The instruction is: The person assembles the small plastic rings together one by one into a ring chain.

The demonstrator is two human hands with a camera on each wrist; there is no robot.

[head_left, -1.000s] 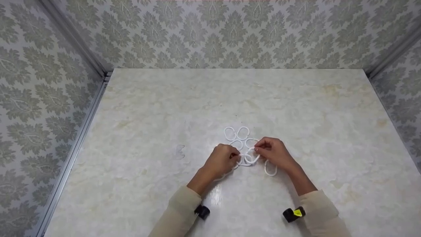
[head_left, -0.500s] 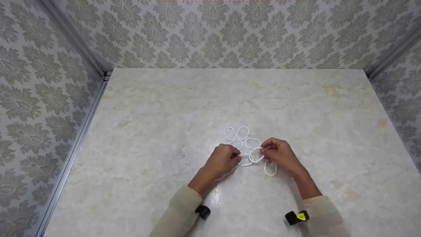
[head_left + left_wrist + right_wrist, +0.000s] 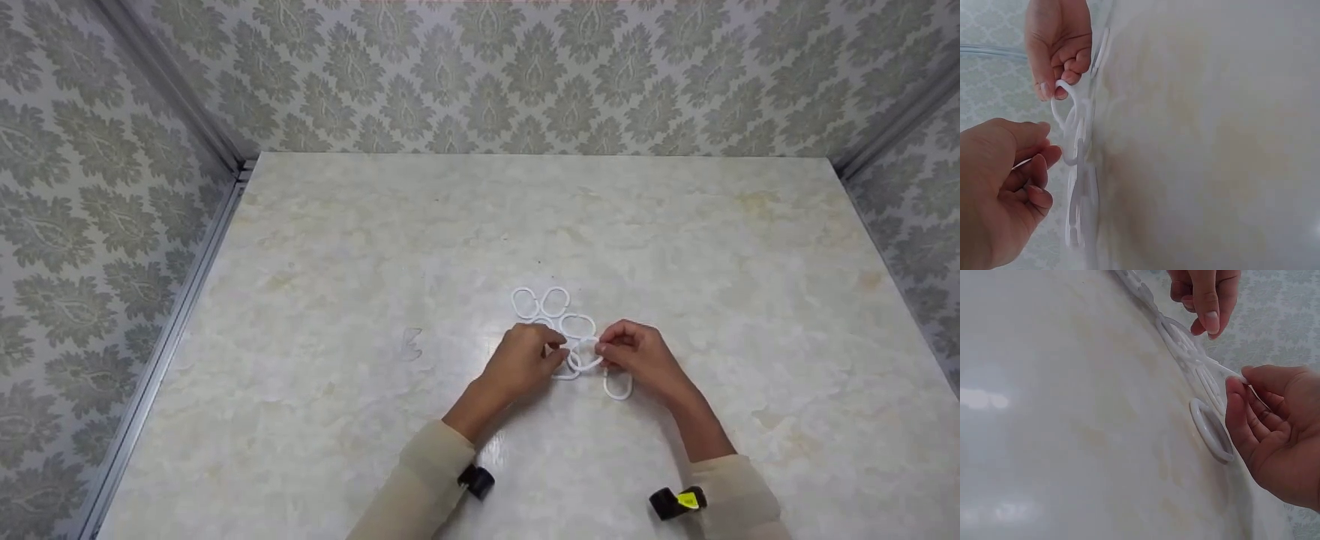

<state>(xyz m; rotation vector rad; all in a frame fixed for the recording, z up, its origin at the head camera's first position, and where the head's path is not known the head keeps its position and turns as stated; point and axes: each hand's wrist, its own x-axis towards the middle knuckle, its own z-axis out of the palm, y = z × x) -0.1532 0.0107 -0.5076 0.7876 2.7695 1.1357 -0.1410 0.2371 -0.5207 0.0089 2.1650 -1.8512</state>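
Note:
My right hand (image 3: 641, 358) pinches a white plastic oval chain link (image 3: 1055, 109) between thumb and forefinger. It is tilted up off the table and threaded through another link (image 3: 566, 376) of a short chain, most of which my left hand hides in the head view. My left hand (image 3: 525, 358) hovers just left of the held link. Its thumb and forefinger are apart, with nothing visible between them. Under my right hand lies a loose link (image 3: 1199, 419), flat on the table.
Several more white links lie beyond the hands, among them one oval link (image 3: 577, 316) close to the held one. A small clear piece (image 3: 412, 343) lies left of the left hand. The marbled table (image 3: 337, 225) meets patterned walls (image 3: 480, 75) at the back and sides.
The right hand has drawn its link a little to the right, then stayed nearly still. The left hand has let go of the chain and moved right, towards the held link.

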